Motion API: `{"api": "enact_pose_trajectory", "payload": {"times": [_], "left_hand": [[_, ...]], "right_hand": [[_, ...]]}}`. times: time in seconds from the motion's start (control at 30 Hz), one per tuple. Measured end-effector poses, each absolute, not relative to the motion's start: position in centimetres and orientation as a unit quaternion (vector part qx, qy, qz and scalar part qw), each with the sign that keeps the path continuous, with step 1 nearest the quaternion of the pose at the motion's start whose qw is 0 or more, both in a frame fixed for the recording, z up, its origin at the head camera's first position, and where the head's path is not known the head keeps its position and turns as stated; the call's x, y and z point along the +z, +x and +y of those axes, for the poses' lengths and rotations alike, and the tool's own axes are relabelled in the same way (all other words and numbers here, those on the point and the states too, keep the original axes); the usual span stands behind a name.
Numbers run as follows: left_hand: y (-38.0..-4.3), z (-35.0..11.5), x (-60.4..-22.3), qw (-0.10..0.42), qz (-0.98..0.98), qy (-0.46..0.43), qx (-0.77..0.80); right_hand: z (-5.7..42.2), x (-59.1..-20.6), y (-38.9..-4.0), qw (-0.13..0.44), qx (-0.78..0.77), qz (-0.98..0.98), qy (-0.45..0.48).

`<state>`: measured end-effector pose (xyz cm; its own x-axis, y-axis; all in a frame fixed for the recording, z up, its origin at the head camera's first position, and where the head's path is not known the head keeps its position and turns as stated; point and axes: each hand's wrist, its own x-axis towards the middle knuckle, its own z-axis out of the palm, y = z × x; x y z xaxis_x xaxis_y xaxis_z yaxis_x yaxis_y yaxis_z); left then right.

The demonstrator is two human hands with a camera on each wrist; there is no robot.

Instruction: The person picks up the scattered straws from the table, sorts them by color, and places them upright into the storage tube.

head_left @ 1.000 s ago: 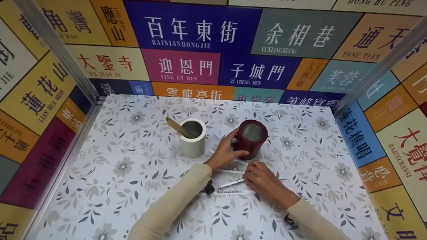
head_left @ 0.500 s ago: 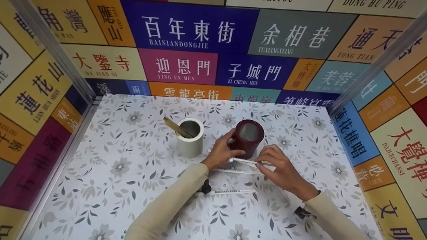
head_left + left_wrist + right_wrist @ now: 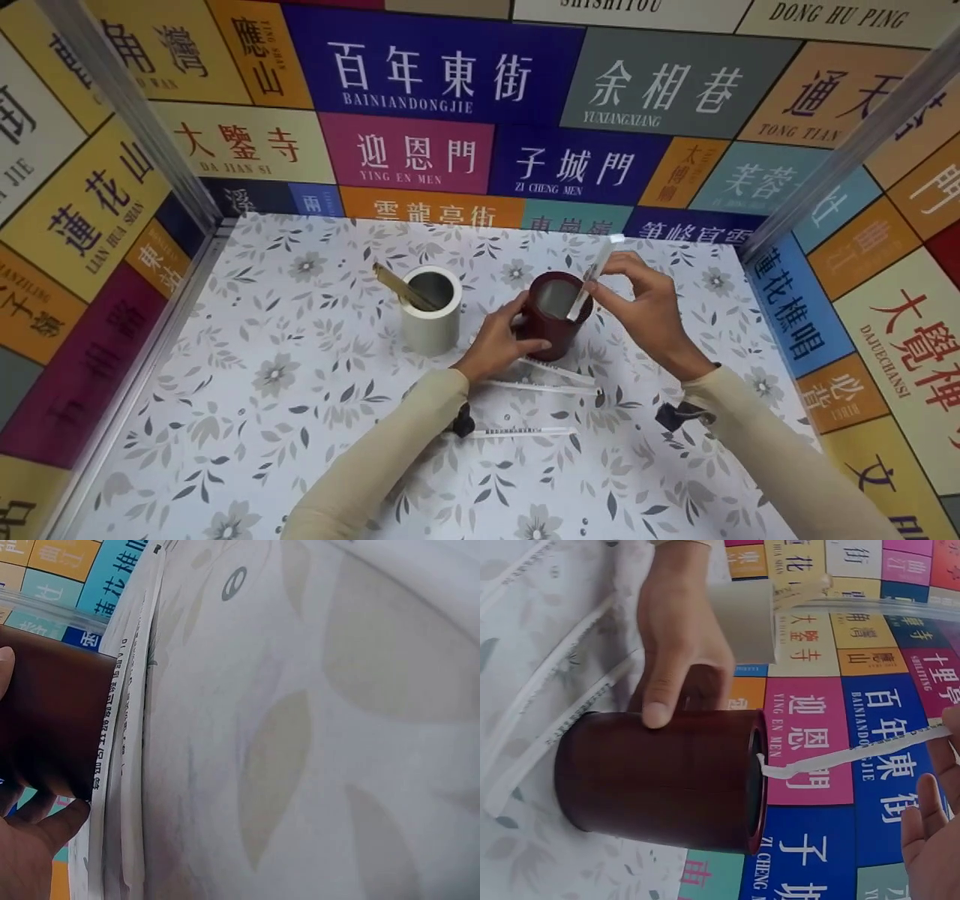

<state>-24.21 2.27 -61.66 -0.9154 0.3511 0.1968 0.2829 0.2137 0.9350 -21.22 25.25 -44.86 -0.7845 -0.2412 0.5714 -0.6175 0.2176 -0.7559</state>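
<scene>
My left hand [image 3: 493, 339] grips the near left side of a dark red cylindrical cup [image 3: 549, 334], which stands upright on the table. In the right wrist view its thumb lies along the wall of the cup [image 3: 667, 780]. Above the cup's right rim, my right hand [image 3: 651, 311] pinches a white paper-wrapped straw [image 3: 600, 266] between thumb and fingers. The straw slants, with its lower end at the cup's mouth. Printed wrapped straws [image 3: 133, 765] lie on the table beside the cup's base; another wrapped straw [image 3: 529, 432] lies nearer me.
A pale cylindrical cup [image 3: 431, 334] stands left of the red one, with flat tan sticks [image 3: 405, 287] leaning in it. The table [image 3: 247, 420] has a white cloth printed with leaves and flowers. Panels with coloured signs [image 3: 420, 150] enclose the back and sides.
My right hand picked up a wrapped straw from the table and raised it to the red cup's mouth, tilting it steeply. My left hand has stayed on the cup.
</scene>
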Motion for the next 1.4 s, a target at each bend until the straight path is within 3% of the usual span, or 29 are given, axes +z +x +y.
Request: {"api": "enact_pose_trajectory", "payload": {"times": [0.3,0.6,1.13,1.4], "left_hand": [[-24.1,2.2,-61.6,0.046,0.776,0.197,0.597],[-24.1,2.2,-61.7,0.050,0.780,0.192,0.593],[-24.4,2.2,-61.7,0.020,0.775,0.226,0.590],[-24.3,2.3,-62.0,0.021,0.779,0.218,0.587]], "right_hand": [[24.3,-48.0,-22.6,0.141,0.581,-0.773,0.211],[23.8,-49.2,-19.5,0.122,0.585,-0.782,0.178],[23.0,-53.2,-15.0,0.234,0.565,-0.755,0.235],[23.1,-56.9,-14.4,0.160,0.550,-0.774,0.271]]}}
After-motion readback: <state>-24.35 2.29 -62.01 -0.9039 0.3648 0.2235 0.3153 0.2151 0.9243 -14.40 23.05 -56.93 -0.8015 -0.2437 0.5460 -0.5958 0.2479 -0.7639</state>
